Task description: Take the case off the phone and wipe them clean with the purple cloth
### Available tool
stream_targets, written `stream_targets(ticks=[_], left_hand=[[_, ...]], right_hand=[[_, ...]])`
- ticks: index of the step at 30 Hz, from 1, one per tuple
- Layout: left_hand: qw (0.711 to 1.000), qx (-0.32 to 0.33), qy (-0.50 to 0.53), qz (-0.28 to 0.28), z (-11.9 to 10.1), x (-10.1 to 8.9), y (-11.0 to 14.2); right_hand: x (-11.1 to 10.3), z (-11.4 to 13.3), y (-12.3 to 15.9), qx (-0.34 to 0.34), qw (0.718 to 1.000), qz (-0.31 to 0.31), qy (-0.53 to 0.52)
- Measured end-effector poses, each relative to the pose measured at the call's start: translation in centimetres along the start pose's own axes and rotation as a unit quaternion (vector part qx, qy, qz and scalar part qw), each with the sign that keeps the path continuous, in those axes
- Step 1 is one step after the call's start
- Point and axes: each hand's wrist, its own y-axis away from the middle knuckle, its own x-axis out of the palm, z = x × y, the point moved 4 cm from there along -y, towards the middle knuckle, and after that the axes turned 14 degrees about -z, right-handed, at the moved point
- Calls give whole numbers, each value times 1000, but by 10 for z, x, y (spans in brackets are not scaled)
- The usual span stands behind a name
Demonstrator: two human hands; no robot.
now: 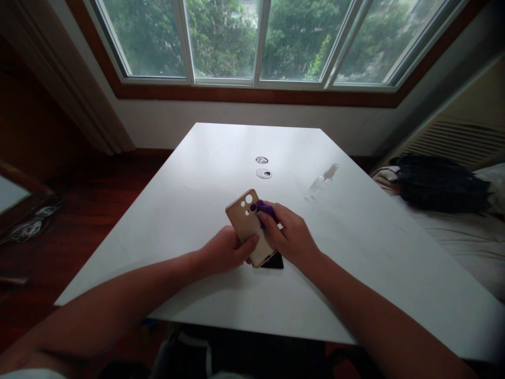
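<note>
Two discs (pixel 261 173) bear unreadable marks; left fingers (pixel 249 247) clasp a phone case (pixel 245 226), right fingers (pixel 269 223) a purple cloth (pixel 267 208).

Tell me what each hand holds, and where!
The left hand holds a phone case by its lower left side; the right hand pinches a purple cloth, exact part unclear.

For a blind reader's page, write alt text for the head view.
The left hand holds a beige phone case while the right hand holds a purple cloth at its camera cutouts. A dark flat object, two round items and a clear bottle lie on the white table before a window.
</note>
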Motion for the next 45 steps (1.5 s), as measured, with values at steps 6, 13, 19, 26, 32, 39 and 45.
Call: stream_targets(ticks=[6, 13, 19, 26, 32, 39, 45], left_hand=[[999, 38, -33, -5, -2, -1, 2], [996, 48, -61, -51, 1, -3, 3], [990, 70, -83, -93, 0, -6, 1], [985, 64, -59, -150, -2, -12, 1], [977, 38, 5, -212, -7, -18, -1], [959, 17, 47, -277, -1, -24, -6], [957, 62, 0, -283, 5, -23, -5]], right_hand=[[2, 0, 5, 22, 999, 16, 48], [3, 0, 4, -16, 997, 11, 69], [3, 0, 3, -47, 996, 11, 76], [4, 4, 2, -65, 994, 19, 86], [5, 1, 4, -65, 989, 46, 121], [-1, -7, 1, -41, 995, 16, 91], [-5, -11, 1, -12, 991, -33, 126]])
